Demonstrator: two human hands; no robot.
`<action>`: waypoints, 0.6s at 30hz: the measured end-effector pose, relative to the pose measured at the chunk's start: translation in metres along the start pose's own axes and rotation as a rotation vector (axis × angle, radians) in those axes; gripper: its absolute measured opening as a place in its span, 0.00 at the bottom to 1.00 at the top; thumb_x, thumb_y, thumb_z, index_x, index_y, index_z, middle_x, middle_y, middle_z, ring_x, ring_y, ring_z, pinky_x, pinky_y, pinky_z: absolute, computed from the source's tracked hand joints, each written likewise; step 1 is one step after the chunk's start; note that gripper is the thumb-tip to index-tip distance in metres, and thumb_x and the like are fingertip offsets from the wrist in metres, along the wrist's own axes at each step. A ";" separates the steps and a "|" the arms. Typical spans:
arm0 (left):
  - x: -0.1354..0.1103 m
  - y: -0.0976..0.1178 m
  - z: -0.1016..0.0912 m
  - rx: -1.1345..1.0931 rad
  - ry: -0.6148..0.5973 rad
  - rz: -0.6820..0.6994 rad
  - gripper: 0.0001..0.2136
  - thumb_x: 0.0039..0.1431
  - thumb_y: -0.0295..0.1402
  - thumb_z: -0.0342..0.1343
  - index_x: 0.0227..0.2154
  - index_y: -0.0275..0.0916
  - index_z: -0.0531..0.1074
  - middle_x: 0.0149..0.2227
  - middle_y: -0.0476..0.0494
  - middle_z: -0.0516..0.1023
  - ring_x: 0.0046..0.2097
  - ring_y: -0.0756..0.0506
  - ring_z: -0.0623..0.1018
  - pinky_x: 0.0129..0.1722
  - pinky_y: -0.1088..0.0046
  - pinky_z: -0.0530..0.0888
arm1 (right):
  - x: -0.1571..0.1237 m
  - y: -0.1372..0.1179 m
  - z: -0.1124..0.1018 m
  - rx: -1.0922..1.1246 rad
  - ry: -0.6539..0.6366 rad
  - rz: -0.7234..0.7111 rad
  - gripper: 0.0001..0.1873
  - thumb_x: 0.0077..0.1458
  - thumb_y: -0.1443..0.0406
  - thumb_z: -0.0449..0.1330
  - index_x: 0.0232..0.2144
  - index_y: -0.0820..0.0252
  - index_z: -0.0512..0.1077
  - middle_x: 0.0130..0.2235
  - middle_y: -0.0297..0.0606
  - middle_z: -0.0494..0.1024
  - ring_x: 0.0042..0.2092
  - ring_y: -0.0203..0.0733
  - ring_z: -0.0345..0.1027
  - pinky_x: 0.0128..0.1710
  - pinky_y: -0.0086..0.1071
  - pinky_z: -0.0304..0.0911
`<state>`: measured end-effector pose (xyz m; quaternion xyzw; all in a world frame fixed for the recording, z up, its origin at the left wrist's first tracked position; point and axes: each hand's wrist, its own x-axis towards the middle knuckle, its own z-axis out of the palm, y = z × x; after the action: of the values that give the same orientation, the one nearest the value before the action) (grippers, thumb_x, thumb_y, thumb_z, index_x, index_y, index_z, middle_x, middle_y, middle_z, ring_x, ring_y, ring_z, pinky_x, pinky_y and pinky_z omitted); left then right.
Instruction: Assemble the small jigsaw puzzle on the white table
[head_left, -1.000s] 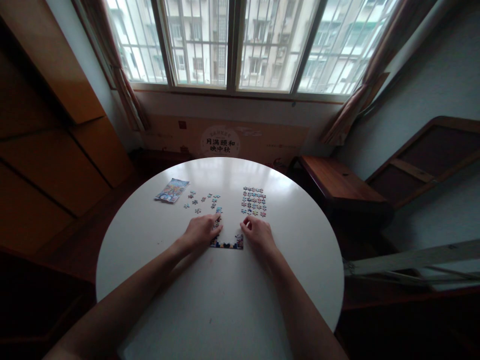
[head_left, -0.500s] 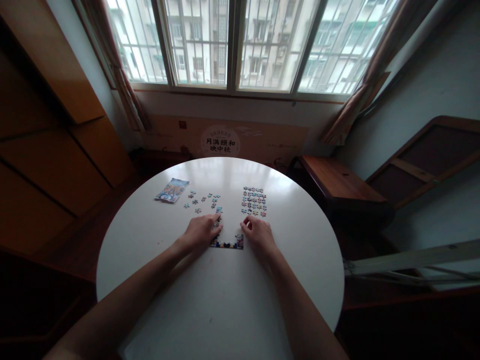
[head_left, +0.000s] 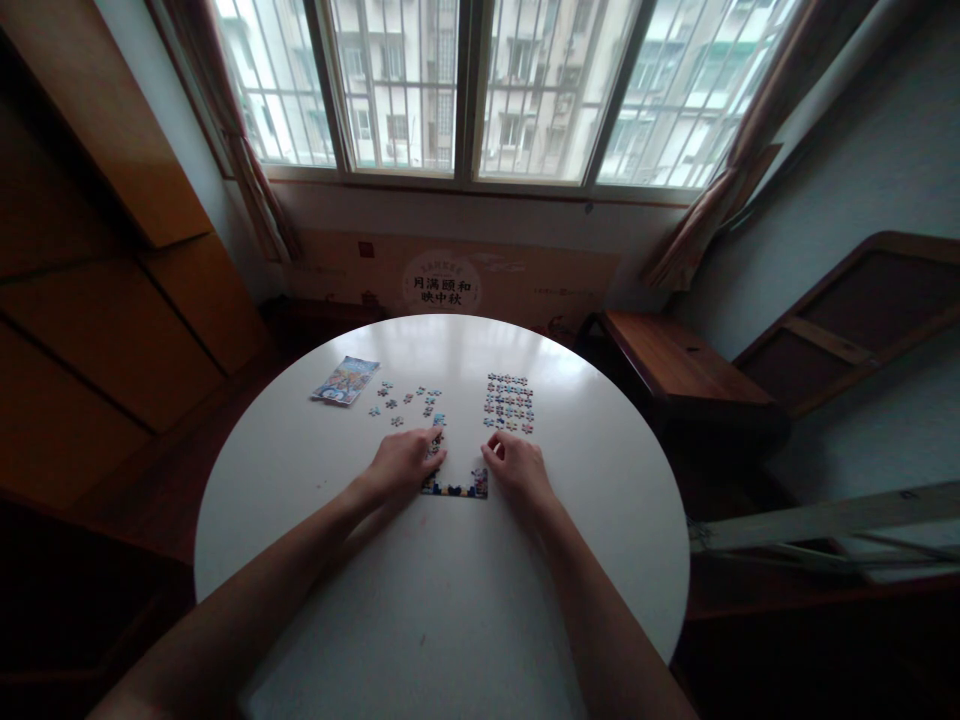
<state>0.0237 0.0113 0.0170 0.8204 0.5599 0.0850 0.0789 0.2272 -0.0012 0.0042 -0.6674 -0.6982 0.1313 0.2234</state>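
Note:
A partly joined jigsaw puzzle (head_left: 455, 491) lies on the white round table, its pieces forming a bottom row with a side rising at the left and a short one at the right. My left hand (head_left: 405, 460) rests over the left side, thumb and forefinger curled on its pieces and hiding some of them. Just above the short right side is my right hand (head_left: 516, 462), thumb and forefinger pinched together. Whatever may be between those fingertips is too small to make out. Behind this hand, loose jigsaw pieces (head_left: 510, 409) stand in neat rows.
Scattered jigsaw pieces (head_left: 391, 404) lie beyond my left hand. A printed picture sheet (head_left: 346, 381) is at the table's far left. The round table (head_left: 315, 560) has a wooden bench (head_left: 675, 355) off its right side and a barred window (head_left: 465, 90) behind it.
Both hands keep the same place and pose, and the puzzle and loose pieces look the same. Only the whole view has shifted very slightly.

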 end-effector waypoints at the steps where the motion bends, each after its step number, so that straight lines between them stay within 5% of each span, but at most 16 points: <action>1: 0.000 0.000 0.000 0.000 -0.002 0.000 0.22 0.60 0.44 0.46 0.54 0.43 0.65 0.48 0.43 0.76 0.48 0.43 0.74 0.45 0.72 0.68 | 0.000 0.000 0.000 -0.001 0.000 0.003 0.10 0.55 0.60 0.55 0.28 0.57 0.71 0.26 0.33 0.76 0.28 0.35 0.64 0.33 0.29 0.49; 18: -0.001 0.000 -0.002 -0.005 0.002 0.012 0.21 0.60 0.44 0.45 0.54 0.43 0.65 0.48 0.42 0.76 0.48 0.43 0.74 0.46 0.72 0.68 | 0.000 -0.002 -0.002 -0.002 -0.015 0.010 0.10 0.55 0.60 0.55 0.28 0.57 0.72 0.27 0.33 0.76 0.29 0.35 0.65 0.33 0.29 0.50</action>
<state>0.0234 0.0106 0.0186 0.8236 0.5546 0.0875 0.0799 0.2266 -0.0016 0.0067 -0.6699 -0.6967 0.1367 0.2171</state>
